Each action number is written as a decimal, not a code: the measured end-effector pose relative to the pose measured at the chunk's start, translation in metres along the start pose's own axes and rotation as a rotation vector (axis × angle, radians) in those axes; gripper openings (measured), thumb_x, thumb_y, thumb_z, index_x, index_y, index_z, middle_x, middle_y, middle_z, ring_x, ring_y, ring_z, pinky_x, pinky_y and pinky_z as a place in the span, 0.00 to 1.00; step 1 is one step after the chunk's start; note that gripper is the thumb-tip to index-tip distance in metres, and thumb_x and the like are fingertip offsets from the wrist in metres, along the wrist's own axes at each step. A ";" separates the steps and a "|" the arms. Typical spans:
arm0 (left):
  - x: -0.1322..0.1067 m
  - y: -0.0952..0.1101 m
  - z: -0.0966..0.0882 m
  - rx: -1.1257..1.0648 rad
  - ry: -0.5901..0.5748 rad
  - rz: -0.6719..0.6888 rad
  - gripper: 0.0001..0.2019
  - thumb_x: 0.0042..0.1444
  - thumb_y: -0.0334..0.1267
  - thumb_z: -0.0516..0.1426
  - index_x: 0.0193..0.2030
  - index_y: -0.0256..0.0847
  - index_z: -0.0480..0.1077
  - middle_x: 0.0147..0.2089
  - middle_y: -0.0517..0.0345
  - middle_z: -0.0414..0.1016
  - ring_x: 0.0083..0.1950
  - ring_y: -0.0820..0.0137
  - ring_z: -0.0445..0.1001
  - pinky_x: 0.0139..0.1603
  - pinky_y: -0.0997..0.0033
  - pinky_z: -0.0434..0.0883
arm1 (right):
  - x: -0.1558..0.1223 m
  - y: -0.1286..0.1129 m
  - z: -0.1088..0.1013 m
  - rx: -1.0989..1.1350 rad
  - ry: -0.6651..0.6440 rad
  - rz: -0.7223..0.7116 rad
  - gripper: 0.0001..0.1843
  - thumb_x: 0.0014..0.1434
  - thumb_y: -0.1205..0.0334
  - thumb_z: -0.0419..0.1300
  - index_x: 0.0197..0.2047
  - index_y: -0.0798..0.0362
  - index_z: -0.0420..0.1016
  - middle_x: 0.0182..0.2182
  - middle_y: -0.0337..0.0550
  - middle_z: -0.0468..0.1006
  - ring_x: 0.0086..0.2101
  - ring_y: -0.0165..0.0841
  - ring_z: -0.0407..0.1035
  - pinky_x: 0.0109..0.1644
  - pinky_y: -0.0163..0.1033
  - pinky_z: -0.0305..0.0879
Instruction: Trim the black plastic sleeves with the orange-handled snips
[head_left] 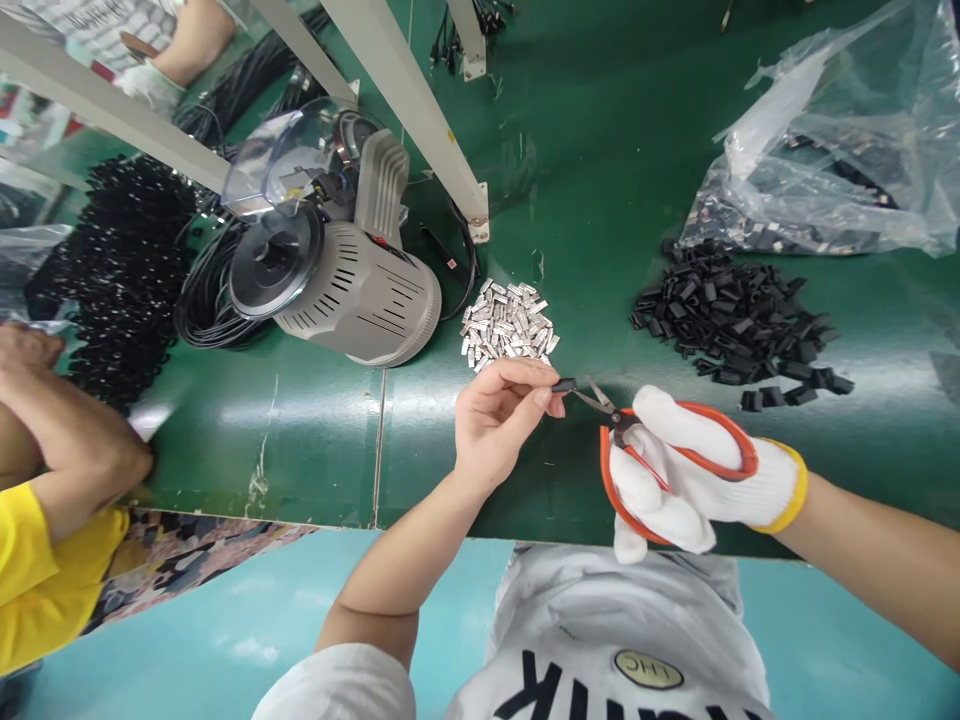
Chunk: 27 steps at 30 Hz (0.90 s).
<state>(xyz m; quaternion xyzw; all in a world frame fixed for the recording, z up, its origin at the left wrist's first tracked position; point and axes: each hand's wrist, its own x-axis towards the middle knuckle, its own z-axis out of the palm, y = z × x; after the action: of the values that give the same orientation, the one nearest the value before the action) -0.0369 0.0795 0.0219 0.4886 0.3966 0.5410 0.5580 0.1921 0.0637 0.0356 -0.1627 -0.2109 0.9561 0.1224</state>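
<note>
My left hand (499,415) is bare and pinches a small black plastic part (564,385) between thumb and forefinger. My right hand (690,475), in a white knit glove with a yellow cuff, grips orange-handled scissors (679,455). Their short blades (596,398) point left and meet the black part. Just beyond my left hand lies a heap of small silver metal clips (510,325). A pile of black plastic parts (739,320) lies beyond my right hand on the green table (600,150).
A grey machine with a clear guard (337,265) stands at the left beside coils of black cable (127,260). A clear plastic bag of parts (840,160) lies at the back right. Another person's arm in a yellow sleeve (52,470) rests at the left edge.
</note>
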 end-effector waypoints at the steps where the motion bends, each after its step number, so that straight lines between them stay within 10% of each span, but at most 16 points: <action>1: 0.000 0.000 0.000 0.004 -0.002 0.004 0.05 0.61 0.37 0.68 0.42 0.41 0.79 0.43 0.54 0.80 0.32 0.74 0.79 0.35 0.71 0.79 | 0.000 0.000 -0.001 0.002 -0.008 -0.009 0.47 0.66 0.22 0.32 0.32 0.55 0.71 0.15 0.38 0.65 0.18 0.30 0.63 0.45 0.48 0.77; 19: -0.003 0.011 0.001 0.229 -0.101 0.243 0.16 0.65 0.28 0.63 0.55 0.45 0.68 0.41 0.59 0.82 0.35 0.75 0.81 0.38 0.74 0.80 | -0.003 -0.010 0.006 -0.224 0.060 0.062 0.42 0.65 0.22 0.44 0.34 0.55 0.71 0.19 0.42 0.71 0.25 0.31 0.71 0.32 0.38 0.74; 27: -0.003 0.006 -0.004 0.251 -0.096 0.203 0.15 0.64 0.32 0.65 0.54 0.44 0.69 0.40 0.57 0.81 0.35 0.72 0.82 0.38 0.70 0.80 | -0.002 -0.033 0.011 -0.576 0.261 0.124 0.18 0.63 0.50 0.56 0.33 0.57 0.76 0.24 0.43 0.77 0.24 0.29 0.71 0.30 0.33 0.66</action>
<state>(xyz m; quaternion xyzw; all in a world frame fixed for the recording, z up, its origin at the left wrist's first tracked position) -0.0422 0.0770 0.0268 0.6173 0.3825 0.5170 0.4533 0.1958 0.0883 0.0601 -0.3246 -0.4449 0.8338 0.0389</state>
